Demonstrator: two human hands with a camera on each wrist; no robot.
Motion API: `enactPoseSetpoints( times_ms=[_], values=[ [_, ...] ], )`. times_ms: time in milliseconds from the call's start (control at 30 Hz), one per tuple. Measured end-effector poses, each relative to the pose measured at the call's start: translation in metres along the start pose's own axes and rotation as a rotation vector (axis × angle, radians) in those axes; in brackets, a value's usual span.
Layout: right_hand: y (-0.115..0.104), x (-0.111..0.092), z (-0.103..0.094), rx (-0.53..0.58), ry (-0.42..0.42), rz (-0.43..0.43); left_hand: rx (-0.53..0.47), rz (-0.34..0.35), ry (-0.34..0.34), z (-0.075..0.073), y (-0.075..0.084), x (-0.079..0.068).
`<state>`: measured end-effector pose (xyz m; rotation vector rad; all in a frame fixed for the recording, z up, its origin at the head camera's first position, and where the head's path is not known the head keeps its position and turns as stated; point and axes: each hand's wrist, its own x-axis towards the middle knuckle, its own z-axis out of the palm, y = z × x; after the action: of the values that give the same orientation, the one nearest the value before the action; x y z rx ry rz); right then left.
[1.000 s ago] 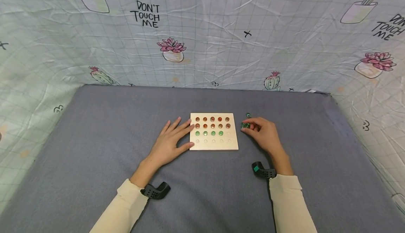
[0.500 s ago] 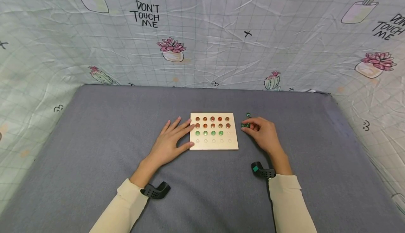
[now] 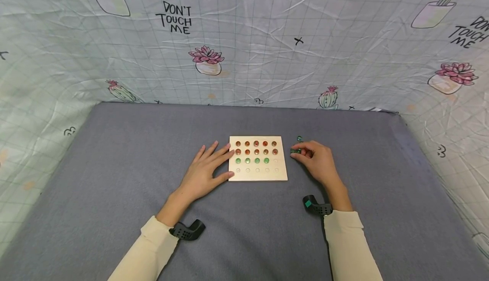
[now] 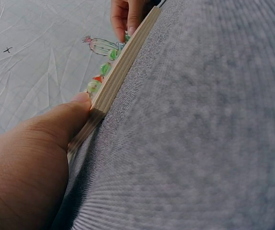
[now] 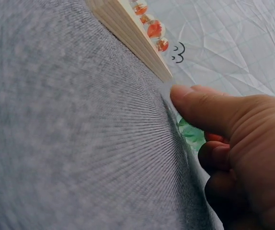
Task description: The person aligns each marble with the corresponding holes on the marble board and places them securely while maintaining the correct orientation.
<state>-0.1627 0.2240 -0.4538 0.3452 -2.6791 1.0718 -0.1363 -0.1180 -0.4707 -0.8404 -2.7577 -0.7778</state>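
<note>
A pale wooden board (image 3: pixel 282 165) with rows of round hollows lies flat on the grey cloth. Red-orange marbles (image 3: pixel 256 152) fill its two far rows, and green marbles (image 3: pixel 257 161) sit in the third except at its right end. My left hand (image 3: pixel 202 175) rests at the board's left edge, fingers spread, with the thumb (image 4: pixel 75 112) touching its near corner. Right of the board, my right hand (image 3: pixel 318 162) has thumb and fingers curled round a small cluster of loose green marbles (image 3: pixel 296 151). In the right wrist view, the thumb partly hides those green marbles (image 5: pixel 191 132).
One more loose green marble (image 3: pixel 299 138) lies just beyond the right hand's fingers. Grey cloth (image 3: pixel 153 145) spreads over the table. A printed curtain (image 3: pixel 252 39) stands along the back and both sides.
</note>
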Motion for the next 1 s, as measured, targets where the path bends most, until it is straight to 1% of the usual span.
enactPoseSetpoints(
  times_ms=[367,767,1000],
  values=[
    [-0.005,0.000,-0.002,0.050,0.005,-0.026,0.005,-0.006,0.000,0.001,0.000,-0.001],
    [-0.013,0.001,-0.001,0.091,-0.039,-0.031,0.007,-0.007,0.001,0.003,-0.001,-0.001],
    [-0.017,0.001,0.002,0.087,-0.069,-0.024,0.008,-0.002,0.005,0.002,-0.001,-0.001]
  ],
)
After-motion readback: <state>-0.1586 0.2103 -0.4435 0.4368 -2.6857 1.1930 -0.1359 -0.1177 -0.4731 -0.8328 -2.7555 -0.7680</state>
